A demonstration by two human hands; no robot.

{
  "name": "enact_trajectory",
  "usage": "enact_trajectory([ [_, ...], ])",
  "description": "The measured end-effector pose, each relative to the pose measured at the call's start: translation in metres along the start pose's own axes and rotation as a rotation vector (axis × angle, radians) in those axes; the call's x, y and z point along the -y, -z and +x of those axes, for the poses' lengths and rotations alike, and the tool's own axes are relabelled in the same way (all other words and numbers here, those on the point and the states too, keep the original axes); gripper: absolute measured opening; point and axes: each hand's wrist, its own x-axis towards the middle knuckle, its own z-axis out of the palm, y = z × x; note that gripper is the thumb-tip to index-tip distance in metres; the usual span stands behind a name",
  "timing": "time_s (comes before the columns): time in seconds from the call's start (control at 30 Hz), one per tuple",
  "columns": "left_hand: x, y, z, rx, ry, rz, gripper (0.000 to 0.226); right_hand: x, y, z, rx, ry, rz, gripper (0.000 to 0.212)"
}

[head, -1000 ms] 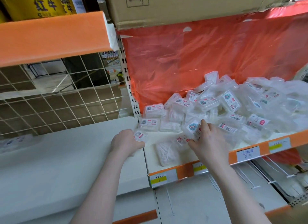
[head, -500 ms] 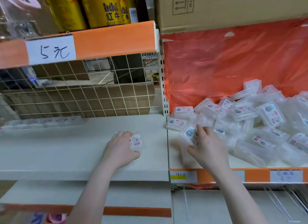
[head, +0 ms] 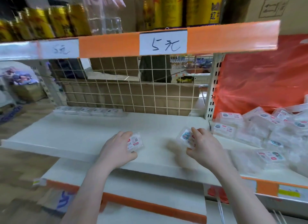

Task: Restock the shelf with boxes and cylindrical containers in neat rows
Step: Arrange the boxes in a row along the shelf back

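Holding clear boxes over white shelf [head: 93, 132] | left hand [head: 116, 147] fingers grip box [head: 135, 142] | right hand [head: 205, 145] fingers grip second box [head: 185, 136]

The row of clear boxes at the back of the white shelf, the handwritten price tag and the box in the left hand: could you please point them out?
row of clear boxes [head: 88, 110], head view, middle box.
price tag [head: 163, 44], head view, handwriting.
box in the left hand [head: 135, 143], head view, label.

Shelf-edge price label [head: 163, 43] reads "5元".
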Motion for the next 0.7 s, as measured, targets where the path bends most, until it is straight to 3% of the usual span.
enact_trajectory([
  [0.4,0.188,0.046,-0.006,0.023,0.014,-0.018,0.069,0.179,-0.065,0.053,0.043,0.000,0.024,0.058],
  [0.7,0.251,0.065,0.008,0.032,0.043,-0.065,0.071,0.236,-0.080,0.096,0.115,-0.004,-0.018,0.061],
])
